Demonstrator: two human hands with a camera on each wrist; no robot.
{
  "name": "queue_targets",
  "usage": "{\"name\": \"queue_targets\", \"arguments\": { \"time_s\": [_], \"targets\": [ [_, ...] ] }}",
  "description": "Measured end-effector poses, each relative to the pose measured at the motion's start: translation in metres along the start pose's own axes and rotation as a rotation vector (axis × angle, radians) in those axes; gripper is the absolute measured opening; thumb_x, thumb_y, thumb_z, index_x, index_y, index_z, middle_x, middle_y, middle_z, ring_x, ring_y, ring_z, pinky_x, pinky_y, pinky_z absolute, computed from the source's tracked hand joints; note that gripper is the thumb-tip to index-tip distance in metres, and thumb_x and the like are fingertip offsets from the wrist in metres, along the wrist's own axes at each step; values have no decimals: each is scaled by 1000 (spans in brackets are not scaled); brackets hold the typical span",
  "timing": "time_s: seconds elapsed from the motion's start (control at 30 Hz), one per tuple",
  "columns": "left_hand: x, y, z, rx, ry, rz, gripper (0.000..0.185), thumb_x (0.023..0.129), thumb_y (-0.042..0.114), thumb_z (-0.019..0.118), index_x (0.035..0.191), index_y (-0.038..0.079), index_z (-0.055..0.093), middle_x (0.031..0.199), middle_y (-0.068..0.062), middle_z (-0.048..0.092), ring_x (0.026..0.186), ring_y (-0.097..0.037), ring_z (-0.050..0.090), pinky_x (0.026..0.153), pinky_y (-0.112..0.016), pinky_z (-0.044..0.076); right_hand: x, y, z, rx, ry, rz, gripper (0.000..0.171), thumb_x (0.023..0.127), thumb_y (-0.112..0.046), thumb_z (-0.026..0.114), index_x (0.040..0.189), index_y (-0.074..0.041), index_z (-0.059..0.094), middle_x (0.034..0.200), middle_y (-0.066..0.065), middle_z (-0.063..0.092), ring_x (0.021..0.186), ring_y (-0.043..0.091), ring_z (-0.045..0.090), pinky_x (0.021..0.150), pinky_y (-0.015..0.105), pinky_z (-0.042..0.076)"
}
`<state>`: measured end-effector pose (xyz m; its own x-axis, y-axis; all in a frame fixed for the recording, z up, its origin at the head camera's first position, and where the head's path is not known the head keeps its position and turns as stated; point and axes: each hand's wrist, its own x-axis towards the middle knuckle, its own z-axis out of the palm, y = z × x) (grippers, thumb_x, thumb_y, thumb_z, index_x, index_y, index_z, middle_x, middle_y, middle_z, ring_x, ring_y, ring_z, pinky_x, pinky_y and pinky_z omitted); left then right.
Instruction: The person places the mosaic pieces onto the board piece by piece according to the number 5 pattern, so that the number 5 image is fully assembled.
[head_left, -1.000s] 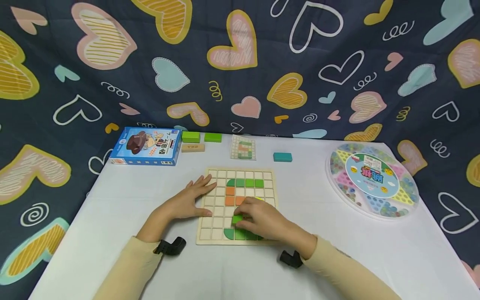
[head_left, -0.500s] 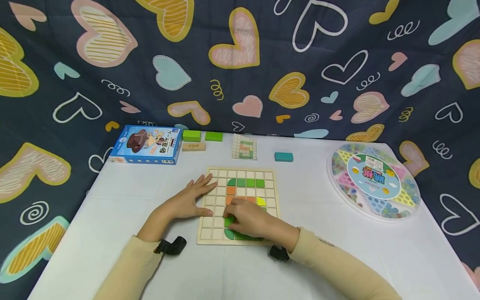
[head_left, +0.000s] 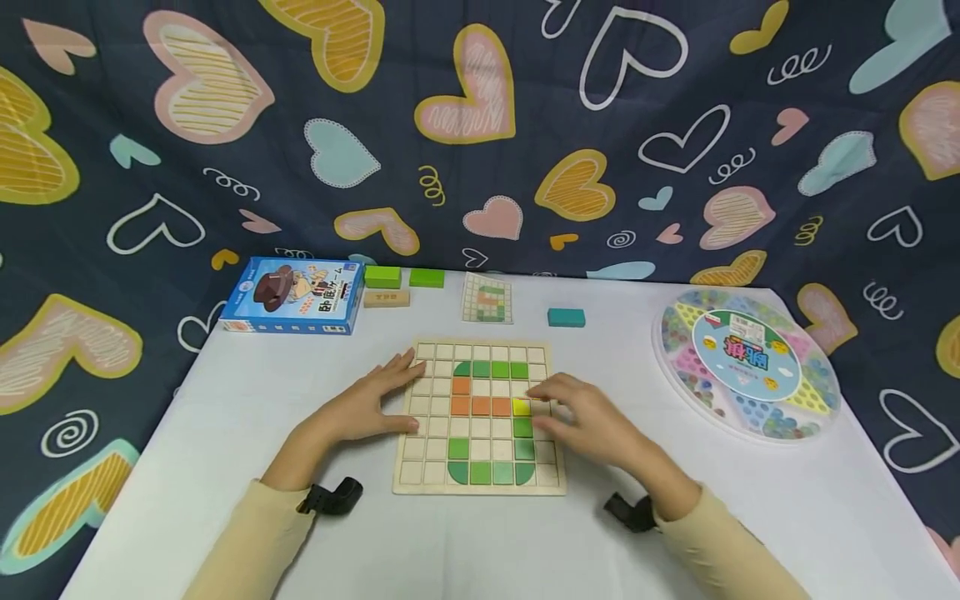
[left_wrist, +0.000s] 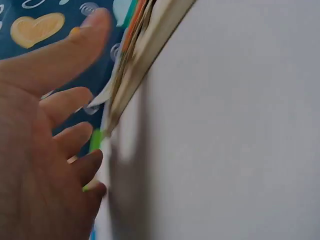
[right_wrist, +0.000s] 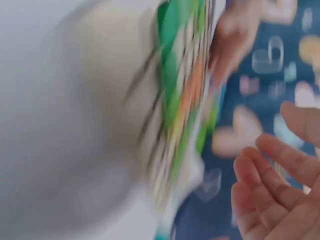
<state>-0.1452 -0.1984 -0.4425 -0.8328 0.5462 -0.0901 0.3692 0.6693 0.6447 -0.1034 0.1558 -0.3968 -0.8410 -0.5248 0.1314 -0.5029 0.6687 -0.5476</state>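
While fingers spread, both hands (head_left: 371,404) (head_left: 588,417) on grid board (head_left: 420,450); box (head_left: 292,293) lettering unreadable.

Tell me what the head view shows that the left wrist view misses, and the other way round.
Only the head view shows the whole grid board with its green, orange and yellow tiles, the right hand at the board's right edge with no tile in its grip, the blue game box, the pattern card, the teal block and the round marble game tray.

Only the left wrist view shows the board edge-on, close up, beside the fingers.

Both show the left hand, fingers straight at the board's left edge, and the white table.
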Motion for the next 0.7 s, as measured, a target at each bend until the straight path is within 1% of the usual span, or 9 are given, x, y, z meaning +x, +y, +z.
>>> {"name": "queue_targets", "arguments": {
  "time_s": [0.07, 0.13, 0.2, 0.27, 0.37, 0.43, 0.47, 0.57, 0.7],
  "targets": [
    [-16, -1, -12, 66, 53, -34, 84, 78, 42, 75, 148, 16, 35, 158, -14, 15, 144, -38, 16, 114, -59, 18, -27, 25, -23, -85, 109, 21, 33, 83, -17, 72, 114, -7, 66, 111, 5, 65, 102, 23, 62, 88, 43, 52],
    [-38, -4, -28, 196, 123, -78, 82, 80, 44, 72, 148, 17, 35, 158, -16, 17, 143, -39, 20, 111, -62, 21, -57, 50, -48, -217, 234, 49, 35, 78, -16, 75, 111, -5, 66, 111, 10, 64, 102, 30, 60, 88, 48, 48],
    [-63, -6, -45, 345, 186, -141, 81, 82, 48, 69, 149, 18, 34, 157, -18, 18, 143, -40, 19, 111, -65, 16, -86, 72, -72, -380, 349, 99, 39, 76, -18, 75, 110, -2, 65, 113, 17, 62, 102, 38, 57, 85, 55, 44],
    [-87, -9, -58, 496, 242, -212, 84, 82, 55, 64, 149, 17, 32, 157, -19, 15, 144, -41, 11, 110, -69, 4, -113, 86, -94, -503, 413, 214, 47, 77, -26, 72, 115, 1, 62, 124, 23, 55, 112, 44, 50, 93, 61, 36],
    [-114, -13, -70, 641, 284, -331, 89, 82, 64, 55, 151, 16, 26, 158, -19, 3, 145, -40, -8, 104, -71, -16, -142, 97, -115, -621, 396, 431, 65, 82, -43, 66, 127, 2, 52, 144, 25, 36, 134, 46, 29, 105, 70, 16],
    [-124, -14, -74, 695, 291, -394, 93, 81, 69, 51, 152, 17, 21, 158, -19, -5, 143, -39, -17, 99, -70, -24, -153, 99, -122, -645, 348, 554, 76, 84, -53, 61, 134, 1, 44, 153, 25, 21, 143, 42, 11, 109, 71, 0],
    [-128, -15, -74, 703, 291, -416, 95, 80, 71, 50, 152, 18, 19, 158, -17, -8, 142, -39, -20, 98, -70, -26, -156, 99, -125, -655, 324, 595, 80, 84, -57, 59, 138, 0, 40, 155, 24, 15, 145, 41, 4, 108, 72, -4],
    [-132, -15, -75, 705, 291, -450, 98, 79, 73, 49, 153, 21, 10, 157, -16, -13, 140, -41, -23, 95, -70, -27, -160, 98, -128, -675, 289, 653, 90, 83, -64, 55, 145, -3, 30, 156, 24, 7, 145, 40, -4, 104, 75, -7],
    [-127, -14, -73, 699, 292, -452, 100, 78, 74, 50, 154, 24, 6, 157, -15, -15, 139, -42, -24, 93, -71, -27, -160, 98, -128, -676, 258, 679, 96, 82, -67, 53, 149, -6, 22, 157, 23, 2, 145, 39, -9, 101, 77, -9]
  ]
}}
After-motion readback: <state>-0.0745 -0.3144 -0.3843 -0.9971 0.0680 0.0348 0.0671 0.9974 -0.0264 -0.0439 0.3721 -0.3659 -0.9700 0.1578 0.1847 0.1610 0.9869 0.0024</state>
